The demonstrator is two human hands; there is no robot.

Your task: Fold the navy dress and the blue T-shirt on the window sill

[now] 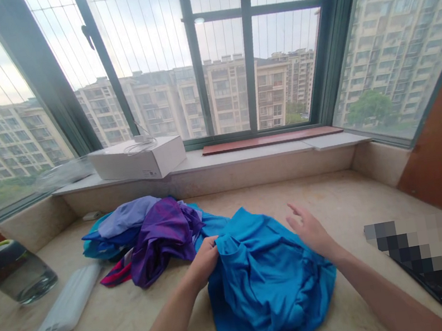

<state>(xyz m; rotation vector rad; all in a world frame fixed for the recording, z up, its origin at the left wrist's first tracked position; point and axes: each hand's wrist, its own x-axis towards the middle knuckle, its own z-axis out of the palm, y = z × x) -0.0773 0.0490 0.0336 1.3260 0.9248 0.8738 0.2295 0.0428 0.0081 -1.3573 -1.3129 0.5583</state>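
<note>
A crumpled blue garment (270, 281) lies on the stone counter in front of me, its lower edge running out of view. My left hand (208, 258) pinches the fabric at its upper left edge. My right hand (310, 229) is at the garment's upper right side, fingers spread and holding nothing. Whether its palm touches the cloth, I cannot tell. Behind my left hand lies a pile of clothes, with a purple garment (168, 239) on the near side and a lavender cloth (128, 216) on top.
At left stand a clear water bottle (23, 275) and a white power bank (68, 304) with a cable. A white box (139, 159) sits on the ledge beneath the window, beside a reddish-brown board (271, 139). A dark, partly pixelated object (425, 272) lies at right.
</note>
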